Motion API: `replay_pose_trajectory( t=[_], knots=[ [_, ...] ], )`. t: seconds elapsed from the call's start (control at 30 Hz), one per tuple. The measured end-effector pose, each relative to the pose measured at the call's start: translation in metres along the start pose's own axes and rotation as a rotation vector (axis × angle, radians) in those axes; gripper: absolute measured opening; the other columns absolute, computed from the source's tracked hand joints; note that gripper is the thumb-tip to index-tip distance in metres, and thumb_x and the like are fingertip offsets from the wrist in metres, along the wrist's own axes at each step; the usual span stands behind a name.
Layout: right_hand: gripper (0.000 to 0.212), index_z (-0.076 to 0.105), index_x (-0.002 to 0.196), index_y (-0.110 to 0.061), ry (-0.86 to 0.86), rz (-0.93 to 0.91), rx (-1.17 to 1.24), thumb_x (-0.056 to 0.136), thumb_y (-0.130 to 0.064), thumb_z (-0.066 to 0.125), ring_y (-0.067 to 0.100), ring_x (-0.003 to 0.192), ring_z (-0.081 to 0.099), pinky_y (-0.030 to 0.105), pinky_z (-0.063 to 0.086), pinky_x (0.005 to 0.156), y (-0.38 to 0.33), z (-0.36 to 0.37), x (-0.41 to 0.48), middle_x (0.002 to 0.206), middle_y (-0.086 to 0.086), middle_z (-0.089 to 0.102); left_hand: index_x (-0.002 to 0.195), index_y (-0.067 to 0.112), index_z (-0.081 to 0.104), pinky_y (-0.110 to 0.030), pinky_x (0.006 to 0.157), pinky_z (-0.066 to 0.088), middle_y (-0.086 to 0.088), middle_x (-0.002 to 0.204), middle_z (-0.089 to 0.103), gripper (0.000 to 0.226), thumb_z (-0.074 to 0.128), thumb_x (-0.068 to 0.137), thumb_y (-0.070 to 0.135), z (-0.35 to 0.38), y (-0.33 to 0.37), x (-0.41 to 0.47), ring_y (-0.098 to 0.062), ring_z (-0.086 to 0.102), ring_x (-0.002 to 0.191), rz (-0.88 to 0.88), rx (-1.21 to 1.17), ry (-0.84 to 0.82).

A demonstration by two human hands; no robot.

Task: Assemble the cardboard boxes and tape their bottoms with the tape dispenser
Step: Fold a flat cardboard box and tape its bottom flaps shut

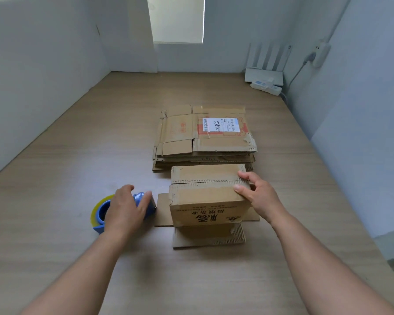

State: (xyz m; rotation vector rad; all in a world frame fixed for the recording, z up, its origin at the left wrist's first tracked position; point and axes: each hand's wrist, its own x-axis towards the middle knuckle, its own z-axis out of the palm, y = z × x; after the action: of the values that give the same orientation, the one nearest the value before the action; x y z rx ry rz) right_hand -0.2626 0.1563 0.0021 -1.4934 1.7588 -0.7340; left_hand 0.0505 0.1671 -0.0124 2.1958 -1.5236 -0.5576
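Box: the box (208, 201) stands on the table (77, 155) bottom side up, its two closing flaps folded in to meet at a seam (205, 181), with no fresh tape over that seam that can be made out.
Lower flaps: the open flaps (208, 241) splay flat on the table round the foot of the box.
Right hand: the right hand (255, 194) grasps the right top edge of the box, its digits curled onto the flaps there.
Left hand: the left hand (125, 208) is closed round the tape dispenser (100, 214), which sits on the table just left of the box.
Flat stock: the stack of flattened boxes (203, 137) lies just behind the box, nearly touching it.
Risk, flaps: only the right end is pinned, so the left end of the seam could likely spring up and be taped with a gap.
Risk, sliding: the box looks light and rests on loose flaps, so a pull of tape across it may skid or tip it toward the stack.
Risk, tape: a slanted start from the left could miss the seam or wrinkle.
Risk, fingers: the right digits sit close to the seam's end and may get taped over.
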Motion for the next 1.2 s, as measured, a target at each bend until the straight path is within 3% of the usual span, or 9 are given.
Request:
replay_pose_trajectory(
  t=[0.1, 0.3, 0.5, 0.6, 0.67, 0.83, 1.0, 1.1, 1.2],
  knots=[
    [0.043, 0.053, 0.131, -0.031, -0.001, 0.004, 0.010, 0.090, -0.032, 0.063, 0.010, 0.109, 0.045, 0.025, 0.038, 0.092, 0.000, 0.001, 0.001, 0.136, -0.005, 0.050, 0.112, 0.008, 0.050, -0.032, 0.067, 0.044, -0.008, 0.108, 0.059, 0.056, 0.064, 0.082, 0.052, 0.003, -0.030, 0.006, -0.022, 0.053, 0.087, -0.085, 0.281, -0.139],
    [0.042, 0.055, 0.128, -0.034, 0.008, 0.033, 0.046, 0.087, -0.031, 0.066, 0.018, 0.119, 0.051, 0.033, 0.042, 0.102, 0.001, 0.002, -0.001, 0.133, -0.003, 0.053, 0.115, 0.014, 0.054, -0.026, 0.063, 0.045, 0.001, 0.090, 0.059, 0.049, 0.066, 0.081, 0.048, 0.005, -0.039, 0.029, -0.017, 0.058, 0.082, -0.093, 0.508, -0.314],
    [0.043, 0.054, 0.129, -0.036, 0.022, 0.053, 0.032, 0.088, -0.034, 0.065, 0.020, 0.117, 0.052, 0.038, 0.046, 0.099, 0.003, 0.003, -0.001, 0.133, 0.002, 0.051, 0.101, 0.022, 0.056, -0.027, 0.057, 0.038, 0.003, 0.082, 0.059, 0.038, 0.069, 0.076, 0.048, -0.027, -0.040, 0.048, -0.018, 0.057, 0.073, -0.042, 0.260, -0.250],
    [0.044, 0.053, 0.130, -0.037, 0.012, 0.061, 0.019, 0.088, -0.035, 0.064, 0.019, 0.116, 0.050, 0.037, 0.046, 0.098, 0.004, 0.002, 0.000, 0.131, 0.001, 0.050, 0.092, 0.020, 0.057, -0.030, 0.060, 0.040, -0.001, 0.081, 0.059, 0.034, 0.072, 0.076, 0.045, -0.063, 0.001, 0.054, -0.020, 0.056, 0.072, 0.032, 0.027, -0.220],
    [0.044, 0.053, 0.130, -0.036, 0.006, 0.053, 0.035, 0.088, -0.034, 0.065, 0.018, 0.116, 0.050, 0.035, 0.046, 0.098, 0.004, 0.003, 0.000, 0.130, 0.000, 0.048, 0.086, 0.020, 0.060, -0.032, 0.062, 0.044, -0.002, 0.083, 0.062, 0.031, 0.076, 0.075, 0.043, -0.082, 0.039, 0.046, -0.021, 0.059, 0.076, 0.134, -0.121, -0.288],
    [0.045, 0.056, 0.128, -0.035, 0.027, 0.039, 0.067, 0.085, -0.031, 0.069, 0.016, 0.118, 0.049, 0.031, 0.041, 0.102, 0.005, 0.001, -0.001, 0.132, -0.003, 0.044, 0.104, 0.028, 0.060, -0.027, 0.069, 0.052, 0.007, 0.093, 0.064, 0.036, 0.077, 0.074, 0.042, -0.076, 0.107, 0.016, -0.011, 0.061, 0.085, 0.458, 0.083, -0.553],
    [0.049, 0.052, 0.131, -0.037, 0.006, 0.029, -0.019, 0.085, -0.039, 0.067, 0.018, 0.133, 0.035, 0.035, 0.030, 0.109, 0.002, -0.002, -0.004, 0.146, 0.001, 0.033, 0.114, 0.027, 0.054, -0.023, 0.075, 0.050, 0.008, 0.098, 0.060, 0.047, 0.072, 0.077, 0.051, -0.046, 0.108, 0.009, -0.007, 0.056, 0.086, 0.524, 0.318, -0.583],
    [0.056, 0.049, 0.135, -0.034, 0.056, -0.010, -0.171, 0.083, -0.040, 0.068, 0.018, 0.138, 0.025, 0.034, 0.024, 0.111, -0.006, -0.007, -0.006, 0.149, -0.001, 0.028, 0.117, 0.026, 0.055, -0.023, 0.075, 0.050, 0.007, 0.100, 0.061, 0.050, 0.071, 0.077, 0.051, -0.044, 0.107, 0.009, -0.008, 0.056, 0.088, 0.517, 0.308, -0.571],
    [0.059, 0.045, 0.138, -0.031, 0.171, -0.175, -0.067, 0.084, -0.027, 0.069, 0.006, 0.123, 0.037, 0.021, 0.033, 0.103, -0.020, -0.008, -0.016, 0.135, -0.012, 0.038, 0.120, 0.026, 0.055, -0.024, 0.076, 0.051, 0.006, 0.102, 0.062, 0.052, 0.072, 0.077, 0.049, -0.043, 0.108, 0.012, -0.009, 0.057, 0.089, 0.502, 0.286, -0.585]
  ],
)
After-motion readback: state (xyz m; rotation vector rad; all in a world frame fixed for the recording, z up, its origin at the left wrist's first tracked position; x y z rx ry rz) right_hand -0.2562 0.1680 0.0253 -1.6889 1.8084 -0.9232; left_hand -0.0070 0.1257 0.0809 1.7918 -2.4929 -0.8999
